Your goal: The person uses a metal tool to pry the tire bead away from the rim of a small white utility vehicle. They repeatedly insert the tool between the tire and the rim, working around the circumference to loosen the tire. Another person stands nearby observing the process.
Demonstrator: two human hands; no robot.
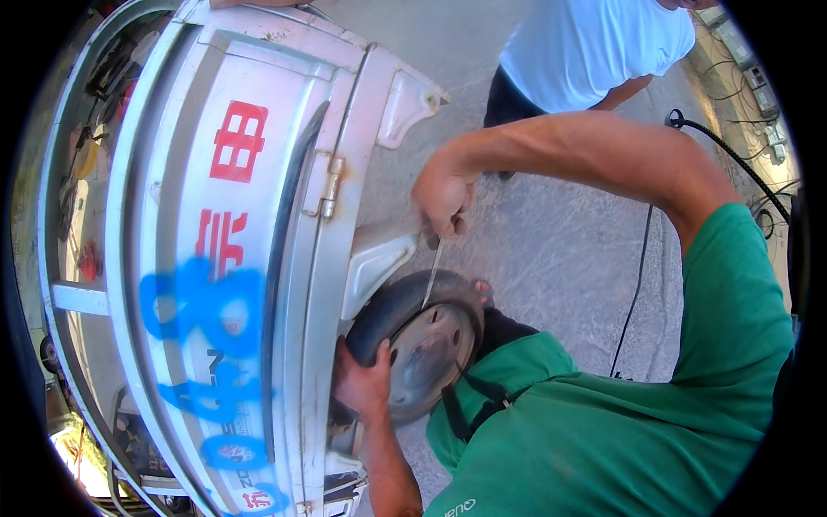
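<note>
A wheel with a black tyre (376,320) and a dull metal rim (428,353) stands beside the vehicle's pale side panel, in front of my legs. My left hand (363,379) grips the tyre at its near left side, thumb on the sidewall and the other fingers partly hidden. From above, my right hand (445,194) is closed around a thin metal rod (435,269). The rod points down, and its lower end meets the wheel where tyre and rim join. Its handle, if it has one, is hidden in my fist.
Silver vehicle panel (258,215) with red lettering and blue paint fills the left. A metal bracket (379,269) juts out just above the tyre. Another person in a white shirt (594,52) stands at the far side. A dark cable (635,302) runs along the concrete floor (560,250).
</note>
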